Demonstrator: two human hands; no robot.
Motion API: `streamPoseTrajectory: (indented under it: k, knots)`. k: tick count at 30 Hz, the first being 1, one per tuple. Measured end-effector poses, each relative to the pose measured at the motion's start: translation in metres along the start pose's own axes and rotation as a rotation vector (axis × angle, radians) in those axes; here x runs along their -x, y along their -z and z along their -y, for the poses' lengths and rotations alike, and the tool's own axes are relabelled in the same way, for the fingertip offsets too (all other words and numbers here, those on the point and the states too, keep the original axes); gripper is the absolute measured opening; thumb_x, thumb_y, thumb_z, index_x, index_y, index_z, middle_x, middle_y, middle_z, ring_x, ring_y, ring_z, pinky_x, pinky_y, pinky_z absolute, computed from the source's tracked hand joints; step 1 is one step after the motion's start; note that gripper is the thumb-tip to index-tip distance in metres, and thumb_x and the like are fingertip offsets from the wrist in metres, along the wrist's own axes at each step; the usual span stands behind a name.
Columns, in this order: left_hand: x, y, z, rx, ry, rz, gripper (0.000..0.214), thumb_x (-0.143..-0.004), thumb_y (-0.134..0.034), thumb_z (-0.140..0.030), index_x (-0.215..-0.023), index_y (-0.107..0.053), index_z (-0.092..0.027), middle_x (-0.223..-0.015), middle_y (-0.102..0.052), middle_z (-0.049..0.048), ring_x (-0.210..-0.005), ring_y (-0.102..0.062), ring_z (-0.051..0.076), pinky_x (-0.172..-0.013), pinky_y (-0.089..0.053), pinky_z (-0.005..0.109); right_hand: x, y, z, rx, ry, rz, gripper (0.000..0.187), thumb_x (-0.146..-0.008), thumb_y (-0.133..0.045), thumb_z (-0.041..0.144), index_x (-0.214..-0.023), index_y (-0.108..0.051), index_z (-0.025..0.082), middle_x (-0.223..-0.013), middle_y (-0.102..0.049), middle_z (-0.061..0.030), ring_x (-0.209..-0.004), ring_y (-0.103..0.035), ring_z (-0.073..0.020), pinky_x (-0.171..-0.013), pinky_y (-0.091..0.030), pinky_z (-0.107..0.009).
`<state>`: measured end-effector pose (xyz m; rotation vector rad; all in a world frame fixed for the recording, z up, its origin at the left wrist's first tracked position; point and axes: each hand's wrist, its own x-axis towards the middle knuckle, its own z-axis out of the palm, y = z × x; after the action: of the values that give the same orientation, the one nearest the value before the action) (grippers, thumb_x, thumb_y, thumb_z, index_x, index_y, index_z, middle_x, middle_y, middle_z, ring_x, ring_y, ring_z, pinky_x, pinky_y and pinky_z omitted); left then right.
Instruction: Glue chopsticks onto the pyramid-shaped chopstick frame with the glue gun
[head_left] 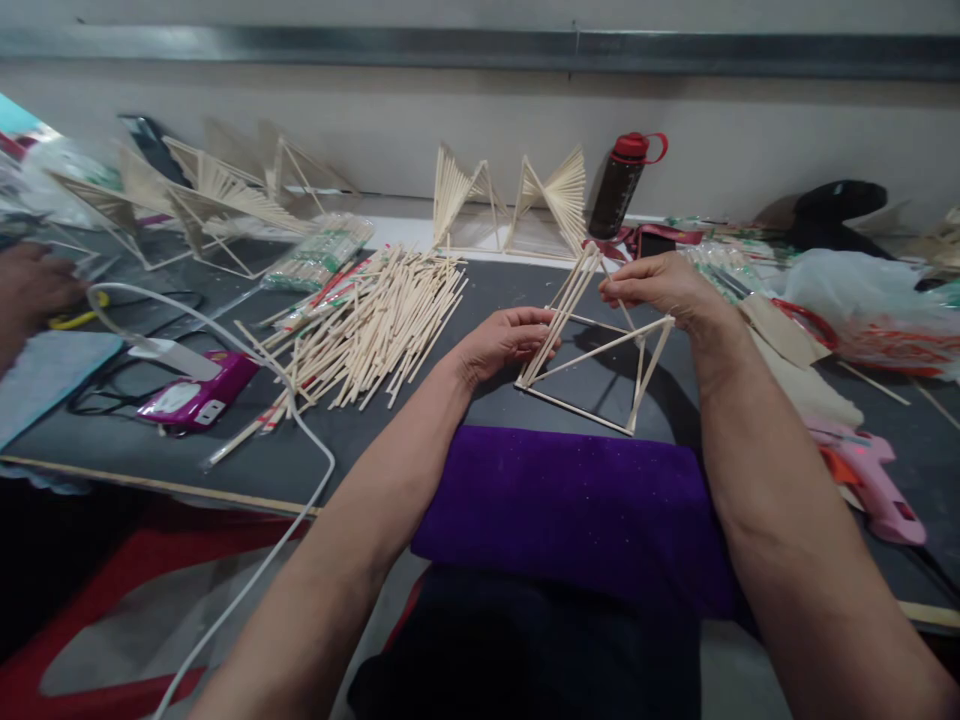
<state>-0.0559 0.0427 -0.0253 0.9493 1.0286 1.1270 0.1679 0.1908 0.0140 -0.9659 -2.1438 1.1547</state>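
A pyramid-shaped frame of thin wooden sticks point(600, 375) stands on the dark table point(420, 420) in front of me. My left hand point(501, 343) is closed on the lower part of a row of slanted sticks on the frame's left side. My right hand point(660, 285) pinches the upper ends of those sticks near the frame's top. A loose pile of the same sticks point(375, 325) lies just left of my left hand.
A purple cloth point(577, 510) lies near the table's front edge. A pink glue gun point(874, 480) sits right, a magenta device point(199, 392) with a white cable point(300, 440) left. Finished stick fans point(510, 200), a dark bottle point(619, 185) and plastic bags point(862, 300) lie behind. Another person's hand point(30, 290) is far left.
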Motion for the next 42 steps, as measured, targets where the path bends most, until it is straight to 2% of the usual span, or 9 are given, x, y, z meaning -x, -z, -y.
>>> streamPoseTrajectory:
  k: [7,13,18,24,31,33,36,39,42]
  knots:
    - [0.002,-0.002,0.000,-0.044,-0.001,0.024,0.030,-0.080,-0.074,-0.022,-0.108,-0.069,-0.014,-0.091,-0.075,0.0078,-0.077,-0.072,0.015,-0.077,-0.054,0.031,0.000,-0.003,0.003,-0.042,0.014,-0.007,0.015,-0.072,-0.080,0.032,-0.078,-0.078,0.018,-0.071,-0.071,-0.0034,-0.061,-0.059,-0.0126,-0.055,-0.045,-0.024]
    - [0.001,0.002,-0.002,0.020,-0.095,-0.161,0.020,-0.085,-0.069,-0.020,-0.103,-0.069,-0.014,-0.087,-0.073,0.0044,-0.075,-0.068,0.012,-0.069,-0.052,0.025,0.005,0.002,0.005,-0.110,0.016,-0.105,0.011,-0.076,-0.075,0.024,-0.082,-0.078,0.015,-0.074,-0.072,-0.0040,-0.063,-0.059,-0.0101,-0.059,-0.045,-0.022]
    - [0.004,0.006,0.002,-0.023,-0.077,-0.246,0.013,-0.084,-0.068,-0.018,-0.096,-0.068,-0.014,-0.082,-0.071,0.0053,-0.069,-0.067,0.012,-0.065,-0.051,0.026,0.004,0.002,0.002,-0.077,0.003,-0.078,0.016,-0.065,-0.082,0.022,-0.080,-0.079,0.017,-0.064,-0.068,0.0003,-0.058,-0.054,-0.0090,-0.056,-0.043,-0.022]
    - [0.007,0.001,0.007,-0.153,-0.033,-0.160,0.017,-0.081,-0.071,-0.025,-0.095,-0.071,-0.016,-0.078,-0.069,0.0049,-0.062,-0.061,0.010,-0.058,-0.045,0.024,-0.004,-0.005,-0.006,0.006,0.038,-0.094,0.009,-0.064,-0.080,0.024,-0.071,-0.077,0.018,-0.064,-0.067,-0.0007,-0.061,-0.058,-0.0129,-0.063,-0.048,-0.027]
    - [0.009,0.000,0.008,-0.174,-0.037,-0.062,0.019,-0.077,-0.074,-0.026,-0.091,-0.072,-0.015,-0.075,-0.068,0.0045,-0.056,-0.056,0.007,-0.053,-0.040,0.020,0.005,0.000,0.004,0.018,0.064,-0.177,0.016,-0.065,-0.079,0.023,-0.079,-0.078,0.016,-0.072,-0.070,-0.0023,-0.066,-0.060,-0.0133,-0.066,-0.049,-0.026]
    - [0.008,0.000,0.008,-0.169,-0.059,-0.113,0.020,-0.079,-0.073,-0.032,-0.090,-0.071,-0.015,-0.076,-0.068,0.0045,-0.058,-0.058,0.008,-0.055,-0.043,0.021,0.015,0.007,0.008,0.011,0.020,-0.236,0.016,-0.068,-0.076,0.023,-0.082,-0.077,0.016,-0.070,-0.069,-0.0022,-0.061,-0.058,-0.0119,-0.060,-0.046,-0.024]
    - [0.004,0.002,0.009,-0.194,-0.155,-0.298,0.020,-0.079,-0.069,-0.034,-0.088,-0.070,-0.017,-0.076,-0.067,0.0030,-0.059,-0.060,0.011,-0.056,-0.045,0.024,0.034,0.017,0.010,0.092,-0.103,-0.277,0.008,-0.070,-0.072,0.020,-0.075,-0.074,0.015,-0.060,-0.065,-0.0021,-0.053,-0.056,-0.0106,-0.048,-0.039,-0.021]
    - [0.000,0.006,0.011,-0.491,-0.223,-0.445,0.014,-0.072,-0.067,-0.023,-0.085,-0.072,-0.019,-0.068,-0.066,0.0014,-0.059,-0.057,0.014,-0.057,-0.043,0.026,0.055,0.018,0.006,0.281,-0.272,-0.163,0.005,-0.070,-0.071,0.017,-0.066,-0.071,0.014,-0.055,-0.063,-0.0027,-0.049,-0.056,-0.0110,-0.044,-0.037,-0.020]
    - [-0.001,0.009,0.012,-0.839,-0.277,-0.475,0.010,-0.069,-0.068,-0.021,-0.074,-0.076,-0.023,-0.070,-0.070,0.0034,-0.072,-0.062,0.020,-0.070,-0.045,0.031,0.073,0.010,-0.004,0.374,-0.409,-0.024,0.012,-0.071,-0.075,0.020,-0.062,-0.069,0.014,-0.056,-0.065,-0.0033,-0.047,-0.059,-0.0122,-0.047,-0.042,-0.022]
